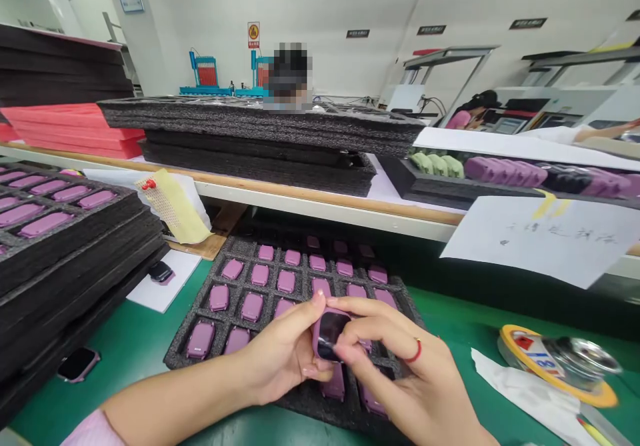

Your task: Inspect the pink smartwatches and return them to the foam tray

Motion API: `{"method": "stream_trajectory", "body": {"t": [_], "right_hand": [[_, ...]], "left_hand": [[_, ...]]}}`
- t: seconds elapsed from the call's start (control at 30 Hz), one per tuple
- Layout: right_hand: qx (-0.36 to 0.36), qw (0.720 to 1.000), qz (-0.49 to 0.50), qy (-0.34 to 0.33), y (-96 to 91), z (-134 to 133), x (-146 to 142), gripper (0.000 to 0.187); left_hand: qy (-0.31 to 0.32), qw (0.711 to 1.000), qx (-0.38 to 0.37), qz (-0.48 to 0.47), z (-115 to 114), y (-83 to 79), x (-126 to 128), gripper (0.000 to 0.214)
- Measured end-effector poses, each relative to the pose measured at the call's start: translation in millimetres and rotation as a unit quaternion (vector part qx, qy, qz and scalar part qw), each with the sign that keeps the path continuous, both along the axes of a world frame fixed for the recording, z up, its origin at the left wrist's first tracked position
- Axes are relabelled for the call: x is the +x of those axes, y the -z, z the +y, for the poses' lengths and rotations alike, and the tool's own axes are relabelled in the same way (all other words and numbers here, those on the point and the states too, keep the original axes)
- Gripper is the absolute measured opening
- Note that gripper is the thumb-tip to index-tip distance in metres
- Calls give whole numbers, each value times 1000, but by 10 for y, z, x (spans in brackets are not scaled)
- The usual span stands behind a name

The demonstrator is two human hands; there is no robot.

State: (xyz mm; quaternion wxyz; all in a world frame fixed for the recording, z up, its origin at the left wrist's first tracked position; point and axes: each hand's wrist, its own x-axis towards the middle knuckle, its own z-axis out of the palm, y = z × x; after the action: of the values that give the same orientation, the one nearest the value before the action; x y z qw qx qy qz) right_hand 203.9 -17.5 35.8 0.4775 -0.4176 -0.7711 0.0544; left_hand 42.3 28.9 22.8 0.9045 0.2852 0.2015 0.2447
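A purple smartwatch case with a dark glossy screen (329, 334) is held up over the foam tray, its screen towards me. My left hand (283, 349) grips it from the left, thumb on its upper edge and fingers curled underneath. From the other side, my right hand (420, 373) has its thumb and bent index finger pinched at the right part of the screen, with another finger on the top edge. Below lies the black foam tray (181, 347), holding rows of purple watch cases (201, 339); my hands hide part of them.
Black foam trays with more purple cases are stacked at left (100, 259). A loose watch (79, 365) lies near them, another (161, 271) on white paper. At right are a yellow-rimmed roll (555, 366) and a white tissue (525, 393). A shelf edge (310, 207) crosses behind; people work beyond.
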Motion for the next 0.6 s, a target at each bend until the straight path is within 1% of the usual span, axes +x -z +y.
{"method": "stream_trajectory", "body": {"t": [0.1, 0.17, 0.2, 0.27, 0.3, 0.33, 0.37, 0.43, 0.5, 0.57, 0.6], "right_hand": [[2, 998, 58, 18, -19, -15, 23, 12], [23, 988, 146, 50, -16, -40, 55, 11], [39, 975, 207, 66, -11, -54, 75, 12], [67, 939, 322, 96, 2, -82, 114, 12], [73, 925, 358, 110, 8, -95, 128, 12], [67, 917, 374, 121, 13, -106, 135, 13], [53, 918, 373, 127, 14, -116, 134, 11], [15, 931, 341, 127, 3, -133, 113, 5], [-8, 945, 302, 122, -26, -149, 87, 17], [6, 960, 244, 136, -58, -171, 94, 20], [25, 970, 193, 143, -68, -186, 116, 19]], "left_hand": [[15, 1000, -21, 0, -23, 7, -6, 44], [20, 1000, -19, 3, -39, -2, -18, 45], [20, 1000, -14, 2, -47, -12, -27, 46], [23, 1000, -6, -3, -60, -41, -45, 48], [26, 1000, -3, -6, -66, -57, -53, 48], [29, 1000, 1, -8, -71, -72, -59, 47], [32, 999, 3, -10, -76, -84, -64, 47], [33, 999, 9, -9, -86, -97, -73, 48], [32, 999, 15, -10, -95, -96, -82, 50], [30, 999, 19, -11, -105, -89, -92, 52], [31, 999, 19, -11, -109, -85, -97, 53]]}}
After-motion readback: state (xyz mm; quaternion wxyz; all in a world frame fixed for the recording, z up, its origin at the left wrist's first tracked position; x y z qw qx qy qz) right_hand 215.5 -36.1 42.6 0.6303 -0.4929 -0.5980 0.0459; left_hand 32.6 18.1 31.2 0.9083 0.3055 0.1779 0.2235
